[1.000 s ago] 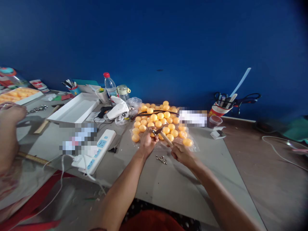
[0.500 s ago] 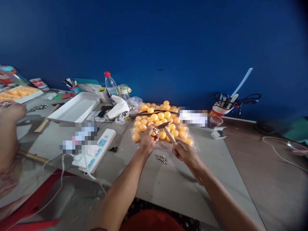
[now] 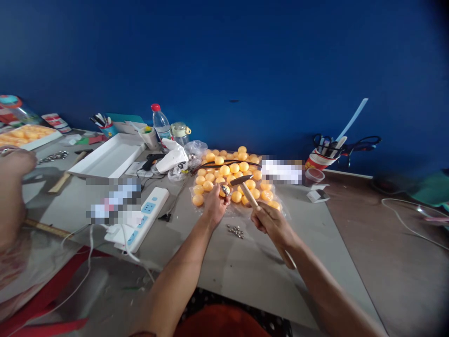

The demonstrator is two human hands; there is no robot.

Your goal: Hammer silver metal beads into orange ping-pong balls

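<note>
My left hand (image 3: 214, 206) is closed around an orange ball with shiny metal (image 3: 225, 190) on it; the fingers hide part of it. My right hand (image 3: 268, 219) grips a hammer (image 3: 249, 194) by its wooden handle. The hammer's dark head is just right of the held ball, apart from it. Behind both hands, many orange balls (image 3: 236, 196) lie in a clear plastic bag. A small pile of shiny metal pieces (image 3: 235, 231) sits on the table between my forearms.
On the left are a power strip (image 3: 149, 213), a white tray (image 3: 105, 159), a water bottle (image 3: 160, 122) and another person's hand (image 3: 16, 164). To the right stands a red cup (image 3: 317, 160) of tools and scissors. A blue wall rises behind.
The hammer head has risen slightly and shifted a little right, away from the held ball. My left hand has stayed almost in place.
</note>
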